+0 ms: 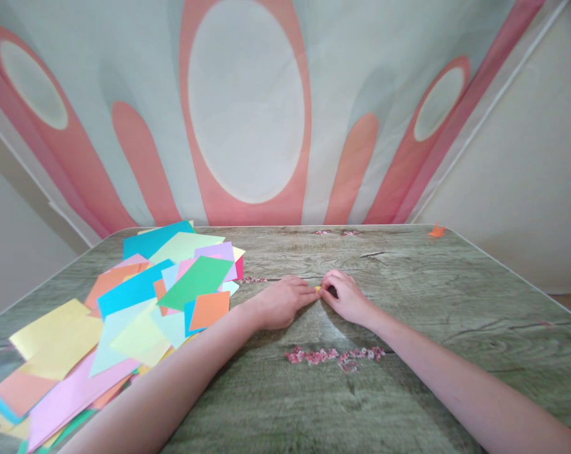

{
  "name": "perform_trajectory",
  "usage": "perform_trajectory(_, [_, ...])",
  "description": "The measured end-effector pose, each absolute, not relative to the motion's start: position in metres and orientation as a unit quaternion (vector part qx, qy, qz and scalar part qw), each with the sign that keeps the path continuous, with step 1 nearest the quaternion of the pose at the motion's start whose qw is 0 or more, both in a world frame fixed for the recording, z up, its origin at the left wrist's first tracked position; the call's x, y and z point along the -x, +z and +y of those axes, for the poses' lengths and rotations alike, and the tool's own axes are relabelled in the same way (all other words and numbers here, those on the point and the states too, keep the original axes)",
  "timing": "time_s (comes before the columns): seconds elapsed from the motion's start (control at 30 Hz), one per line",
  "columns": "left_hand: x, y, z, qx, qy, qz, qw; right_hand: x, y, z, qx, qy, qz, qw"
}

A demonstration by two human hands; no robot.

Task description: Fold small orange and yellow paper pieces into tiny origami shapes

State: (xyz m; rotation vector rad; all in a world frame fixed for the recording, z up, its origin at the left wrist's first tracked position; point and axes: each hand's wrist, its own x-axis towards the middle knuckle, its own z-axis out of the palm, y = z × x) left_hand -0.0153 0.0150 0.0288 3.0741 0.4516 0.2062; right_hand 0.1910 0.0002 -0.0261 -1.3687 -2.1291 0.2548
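Near the middle of the table, a tiny piece of yellow paper (318, 289) shows between my fingertips. It looks folded, but most of it is covered. My right hand (346, 296) pinches it with thumb and bent index finger. From the other side, my left hand (285, 301) reaches in with its fingers together, their tips pressed on the same yellow paper; the left thumb is hidden. Left of my left hand spreads a loose heap of coloured paper sheets, among them a green sheet (198, 280) and an orange square (210, 310).
The wood-patterned table (432, 315) has printed pink flowers (335, 355). A small orange folded-paper piece (437, 231) stands at the far right corner. Behind the far edge hangs a pink and pale cloth backdrop (248, 101). Yellow sheets (61, 334) lie towards the left edge.
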Motion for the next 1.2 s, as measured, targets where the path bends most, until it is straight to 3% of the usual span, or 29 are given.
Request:
perform_trajectory(0.47, [0.013,0.024,0.000,-0.976,0.036,0.189,-0.098,-0.189,-0.025,-0.002,0.535,0.085,-0.790,0.288])
perform_trajectory(0.87, [0.011,0.024,0.003,-0.979,0.069,0.182,-0.065,-0.187,-0.027,-0.005,0.553,0.053,-0.781,0.284])
perform_trajectory(1.1, [0.013,0.024,0.003,-0.975,0.068,0.206,-0.052,-0.195,-0.028,-0.003,0.522,0.090,-0.767,0.363])
perform_trajectory(1.2, [0.014,0.023,0.003,-0.973,0.066,0.213,-0.053,-0.198,-0.023,-0.012,0.479,0.084,-0.800,0.351])
